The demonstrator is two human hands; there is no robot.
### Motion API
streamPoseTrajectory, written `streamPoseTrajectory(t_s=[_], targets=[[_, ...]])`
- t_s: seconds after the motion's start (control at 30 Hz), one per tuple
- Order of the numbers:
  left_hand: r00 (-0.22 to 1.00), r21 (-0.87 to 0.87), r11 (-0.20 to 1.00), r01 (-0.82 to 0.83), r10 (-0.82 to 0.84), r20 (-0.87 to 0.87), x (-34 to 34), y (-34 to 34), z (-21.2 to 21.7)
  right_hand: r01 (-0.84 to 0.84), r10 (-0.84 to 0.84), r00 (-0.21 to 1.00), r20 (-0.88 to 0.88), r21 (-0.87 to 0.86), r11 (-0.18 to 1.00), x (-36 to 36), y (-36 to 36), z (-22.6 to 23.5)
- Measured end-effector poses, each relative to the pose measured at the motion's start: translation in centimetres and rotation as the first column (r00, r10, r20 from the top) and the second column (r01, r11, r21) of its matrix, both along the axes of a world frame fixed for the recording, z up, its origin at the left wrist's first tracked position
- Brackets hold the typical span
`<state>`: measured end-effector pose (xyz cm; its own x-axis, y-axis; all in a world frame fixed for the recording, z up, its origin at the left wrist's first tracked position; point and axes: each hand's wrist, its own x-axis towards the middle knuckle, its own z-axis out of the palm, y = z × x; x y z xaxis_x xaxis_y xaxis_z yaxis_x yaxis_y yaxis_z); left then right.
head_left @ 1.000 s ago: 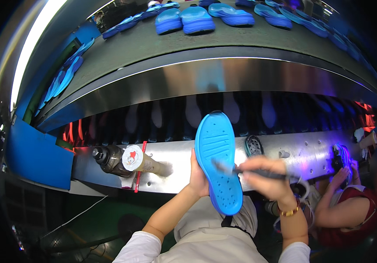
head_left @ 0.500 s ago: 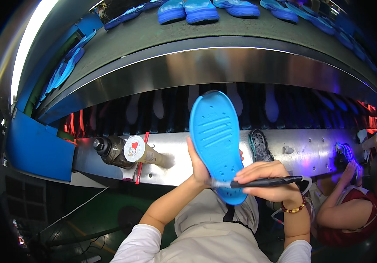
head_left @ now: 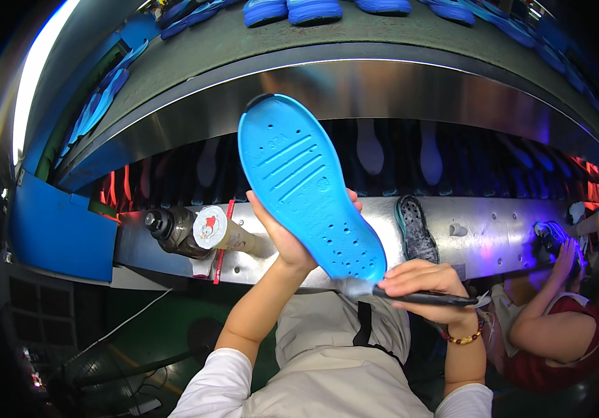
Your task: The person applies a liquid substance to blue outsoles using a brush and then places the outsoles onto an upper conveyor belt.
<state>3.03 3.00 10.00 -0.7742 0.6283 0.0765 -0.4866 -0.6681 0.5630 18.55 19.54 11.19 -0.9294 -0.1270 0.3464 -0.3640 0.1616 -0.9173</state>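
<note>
A bright blue shoe sole (head_left: 306,188) is held up before me, its ribbed, dimpled face showing and its far end edged in black. My left hand (head_left: 282,237) grips it along the left side, with fingertips showing past its right edge. Most of those fingers are hidden behind the sole. In my right hand (head_left: 428,282) is a brush (head_left: 428,298) with a black handle. Its pale bristles, blurred by motion, are at the near end of the sole.
A metal bench (head_left: 306,272) carries a speckled dark sole (head_left: 416,230), a sealed cup (head_left: 210,227), a dark bottle (head_left: 174,230) and a red stick (head_left: 224,244). Blue soles lie on a green conveyor belt (head_left: 216,49) beyond. A co-worker (head_left: 557,334) handles something purple-lit at right.
The sole has tilted, its far end swinging up and left. My left hand has moved left with it. The brush has shifted slightly left, from the sole's face to its near edge.
</note>
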Motion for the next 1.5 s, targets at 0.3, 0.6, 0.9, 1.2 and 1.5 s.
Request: streamPoseTrajectory(t_s=[0.3, 0.6, 0.9, 1.2, 1.5], targets=[[0.993, 0.205, 0.975, 0.090, -0.103, 0.054, 5.2, 1.2, -0.3, 0.231, -0.062, 0.969, 0.239, -0.785, 0.575, -0.2, -2.9, -1.8], [0.778, -0.024, 0.786, 0.617, -0.605, 0.169, 0.8, -2.0, -1.7, -0.036, 0.047, 0.977, 0.207, -0.059, 0.998, -0.5, -1.1, 1.2], [0.563, -0.515, 0.369, 0.774, -0.773, 0.292, -0.4, -1.7, 3.2, -0.243, 0.225, 0.967, 0.120, 0.160, 0.957, -1.0, 1.3, 5.1], [0.619, -0.581, 0.418, 0.698, -0.760, 0.197, -1.3, -3.8, 3.1, -0.216, 0.193, 0.973, 0.124, 0.204, 0.955, -0.4, 2.8, 3.9], [0.766, -0.635, 0.565, 0.527, -0.640, 0.066, -2.3, -6.3, 2.6, -0.058, 0.030, 0.989, 0.147, 0.192, 0.980, 0.7, 3.1, 2.1]])
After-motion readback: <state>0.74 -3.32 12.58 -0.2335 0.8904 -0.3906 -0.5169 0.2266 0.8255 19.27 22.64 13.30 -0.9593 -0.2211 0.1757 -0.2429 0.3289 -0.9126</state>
